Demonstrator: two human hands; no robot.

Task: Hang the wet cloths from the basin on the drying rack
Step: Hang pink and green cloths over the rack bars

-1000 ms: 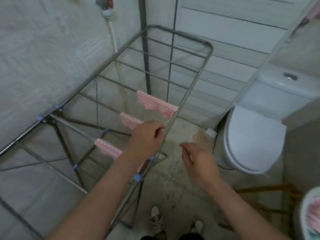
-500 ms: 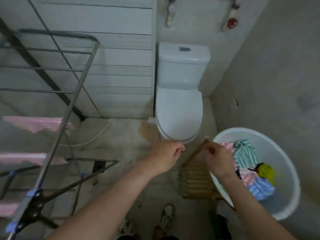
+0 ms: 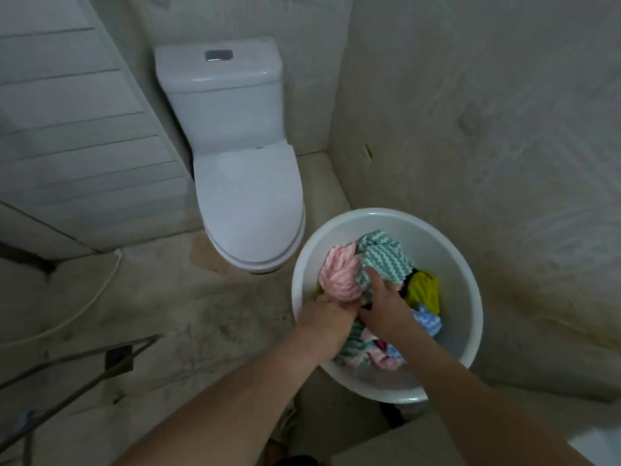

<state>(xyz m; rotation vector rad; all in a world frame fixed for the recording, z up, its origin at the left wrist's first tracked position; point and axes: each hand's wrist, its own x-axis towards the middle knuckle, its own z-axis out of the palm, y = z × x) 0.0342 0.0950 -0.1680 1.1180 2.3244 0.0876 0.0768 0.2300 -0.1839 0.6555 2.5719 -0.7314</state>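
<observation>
Fingers [image 3: 371, 275] of the right hand [image 3: 386, 307] press down into the green-and-white zigzag cloth [image 3: 383, 257], curled around a fold of it, while the left hand [image 3: 324, 316] is clenched on the lower edge of the bunched pink cloth [image 3: 337, 275]. Both cloths sit in a heap inside the white basin [image 3: 457, 264], the pink one just left of the green one and touching it. A yellow cloth [image 3: 425, 287] lies to the right of the hands, a light blue striped one [image 3: 428, 322] just below it, and more crumpled pieces (pink and green, hard to tell apart) lie under the wrists. The basin stands on the floor close to the right wall, just beside the front of the closed white toilet [image 3: 248, 203]. Only some metal bars of the drying rack [image 3: 84, 368] show at lower left, well apart from the basin.
</observation>
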